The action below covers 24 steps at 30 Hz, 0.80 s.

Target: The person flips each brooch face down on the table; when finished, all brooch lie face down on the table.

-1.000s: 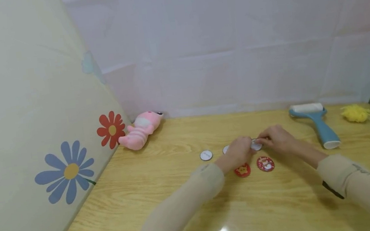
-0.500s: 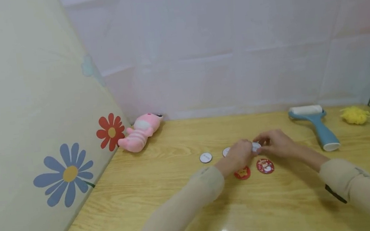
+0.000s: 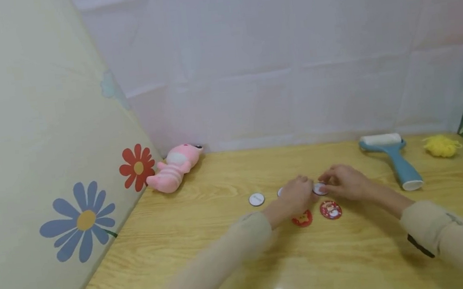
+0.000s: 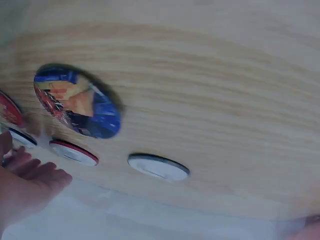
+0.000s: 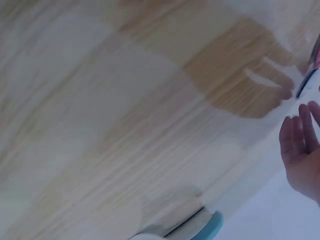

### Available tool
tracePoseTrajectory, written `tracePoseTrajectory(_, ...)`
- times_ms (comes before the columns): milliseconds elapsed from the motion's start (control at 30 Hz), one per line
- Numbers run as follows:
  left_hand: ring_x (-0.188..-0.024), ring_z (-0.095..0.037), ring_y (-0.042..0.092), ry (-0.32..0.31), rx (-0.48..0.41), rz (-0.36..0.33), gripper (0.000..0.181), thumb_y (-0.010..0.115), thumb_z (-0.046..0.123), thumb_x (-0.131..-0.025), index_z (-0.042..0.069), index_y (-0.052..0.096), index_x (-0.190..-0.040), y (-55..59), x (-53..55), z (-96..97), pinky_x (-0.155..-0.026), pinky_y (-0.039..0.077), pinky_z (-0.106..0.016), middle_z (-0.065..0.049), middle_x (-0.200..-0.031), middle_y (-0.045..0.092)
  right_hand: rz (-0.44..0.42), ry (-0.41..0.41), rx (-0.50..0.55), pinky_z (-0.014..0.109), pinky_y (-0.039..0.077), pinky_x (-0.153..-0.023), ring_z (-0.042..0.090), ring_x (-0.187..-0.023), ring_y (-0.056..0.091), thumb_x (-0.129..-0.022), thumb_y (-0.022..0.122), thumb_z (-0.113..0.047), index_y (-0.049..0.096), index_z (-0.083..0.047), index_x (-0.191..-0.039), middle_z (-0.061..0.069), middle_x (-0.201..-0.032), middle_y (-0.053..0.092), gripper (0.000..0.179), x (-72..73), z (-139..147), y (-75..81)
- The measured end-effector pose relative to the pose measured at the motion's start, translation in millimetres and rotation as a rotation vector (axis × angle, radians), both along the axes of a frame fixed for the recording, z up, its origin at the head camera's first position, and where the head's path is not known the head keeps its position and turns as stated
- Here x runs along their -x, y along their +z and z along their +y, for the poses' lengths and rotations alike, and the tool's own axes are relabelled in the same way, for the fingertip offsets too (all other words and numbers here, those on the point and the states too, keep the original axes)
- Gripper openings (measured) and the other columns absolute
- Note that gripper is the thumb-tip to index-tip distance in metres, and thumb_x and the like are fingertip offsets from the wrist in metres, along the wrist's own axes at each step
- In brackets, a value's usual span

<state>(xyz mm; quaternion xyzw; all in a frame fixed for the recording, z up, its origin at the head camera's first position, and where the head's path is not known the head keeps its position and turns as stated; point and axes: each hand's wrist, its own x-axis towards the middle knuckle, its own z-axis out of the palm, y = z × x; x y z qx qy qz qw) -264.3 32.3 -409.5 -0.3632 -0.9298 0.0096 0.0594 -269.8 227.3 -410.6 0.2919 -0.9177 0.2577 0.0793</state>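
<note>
In the head view a white-faced round disc (image 3: 318,189) with a dark rim lies between my two hands. My left hand (image 3: 296,196) is at its left edge; the left wrist view shows loosely extended fingers (image 4: 47,180). My right hand (image 3: 349,183) pinches the disc's right side, its thumb over the face. Two more white-faced discs lie leftward: one (image 3: 256,199) in full view, another (image 3: 280,191) partly behind the left hand. Nearer me are a red star disc (image 3: 302,219) and a red snowman disc (image 3: 330,210). The left wrist view adds a blue-and-orange picture disc (image 4: 77,102).
A pink plush toy (image 3: 174,168) lies by the left wall. Toward the right stand a blue-handled lint roller (image 3: 398,160) and a yellow fluffy ball (image 3: 441,146). A pale cloth (image 3: 227,107) hangs behind the wooden table (image 3: 209,250).
The white disc between the hands has come down slightly and lies flatter. Both hands moved down a little with it. The remaining discs stay in place; the view itself has shifted a bit.
</note>
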Motion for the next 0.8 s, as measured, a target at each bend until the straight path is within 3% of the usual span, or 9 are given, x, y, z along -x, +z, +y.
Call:
tracePoseTrajectory(100, -0.114, -0.023, 0.058, -0.054, -0.002, 0.054, 0.033, 0.057, 0.036, -0.099, 0.004, 0.067, -0.103, 8.7, -18.8, -23.2, -0.101, 0.043, -0.031, -0.011, -0.119, 0.064, 0.054, -0.027, -0.012, 0.043, 0.054, -0.075, 0.028, -0.084, 0.065, -0.089, 0.072, -0.015, 0.07, 0.002, -0.102, 0.013, -0.095, 0.07, 0.022, -9.8, -13, 5.4)
tracePoseTrajectory(200, -0.117, -0.029, 0.057, -0.052, -0.097, 0.029, 0.035, 0.061, 0.034, -0.097, 0.0, 0.065, -0.105, 15.9, -44.1, -59.7, -0.103, 0.042, -0.036, -0.016, -0.123, 0.061, 0.146, -0.02, -0.048, 0.042, 0.054, -0.074, 0.027, -0.085, 0.065, -0.088, 0.072, -0.018, 0.071, -0.001, -0.1, 0.007, -0.09, 0.071, 0.021, -22.5, -35, 9.4)
tracePoseTrajectory(267, -0.108, -0.03, 0.06, -0.01, -0.179, -0.012, 0.042, 0.065, 0.034, -0.094, -0.004, 0.061, -0.113, 17.6, -60.2, -87.0, -0.097, 0.047, -0.038, -0.017, -0.116, 0.062, 0.191, 0.019, -0.064, 0.036, 0.054, -0.068, 0.021, -0.077, 0.064, -0.088, 0.073, -0.021, 0.072, -0.002, -0.099, 0.0, -0.081, 0.069, 0.022, -30.9, -53, 11.5)
tracePoseTrajectory(333, -0.111, -0.034, 0.059, 0.041, -0.244, -0.057, 0.05, 0.067, 0.033, -0.093, -0.008, 0.056, -0.121, 15.4, -73.1, -113.9, -0.097, 0.047, -0.042, -0.022, -0.12, 0.06, 0.212, 0.07, -0.077, 0.029, 0.052, -0.063, 0.014, -0.07, 0.061, -0.087, 0.074, -0.025, 0.072, -0.004, -0.098, -0.007, -0.073, 0.064, 0.024, -39.0, -71, 13.5)
tracePoseTrajectory(433, -0.119, -0.04, 0.053, 0.119, -0.298, -0.121, 0.06, 0.066, 0.033, -0.093, -0.013, 0.05, -0.128, 7.7, -87.7, -148.4, -0.102, 0.042, -0.048, -0.029, -0.128, 0.054, 0.155, 0.138, -0.102, 0.022, 0.047, -0.055, 0.005, -0.061, 0.054, -0.088, 0.072, -0.031, 0.071, -0.002, -0.102, -0.011, -0.067, 0.059, 0.032, -49.5, -95, 17.2)
tracePoseTrajectory(500, -0.13, -0.044, 0.042, 0.159, -0.314, -0.166, 0.066, 0.065, 0.034, -0.093, -0.014, 0.045, -0.134, 1.5, -94.0, -165.7, -0.108, 0.034, -0.053, -0.033, -0.138, 0.045, 0.097, 0.16, -0.132, 0.022, 0.046, -0.056, 0.003, -0.06, 0.051, -0.088, 0.072, -0.034, 0.07, -0.001, -0.106, -0.011, -0.066, 0.057, 0.038, -54.0, -107, 19.1)
tracePoseTrajectory(600, -0.134, -0.044, 0.037, 0.185, -0.345, -0.219, 0.068, 0.064, 0.037, -0.094, -0.012, 0.044, -0.136, -6.5, -97.7, -179.6, -0.109, 0.03, -0.054, -0.032, -0.142, 0.04, 0.006, 0.152, -0.172, 0.022, 0.044, -0.055, 0.002, -0.06, 0.05, -0.087, 0.073, -0.038, 0.068, -0.001, -0.113, -0.01, -0.068, 0.056, 0.046, -57.0, -120, 18.7)
tracePoseTrajectory(800, -0.134, -0.043, 0.038, 0.148, -0.341, -0.202, 0.067, 0.063, 0.041, -0.093, -0.01, 0.048, -0.135, -14.2, -90.1, -174.7, -0.109, 0.031, -0.053, -0.031, -0.142, 0.041, -0.039, 0.137, -0.219, 0.021, 0.043, -0.056, 0.004, -0.064, 0.047, -0.081, 0.077, -0.044, 0.067, -0.002, -0.114, -0.009, -0.074, 0.052, 0.055, -57.9, -129, 7.2)
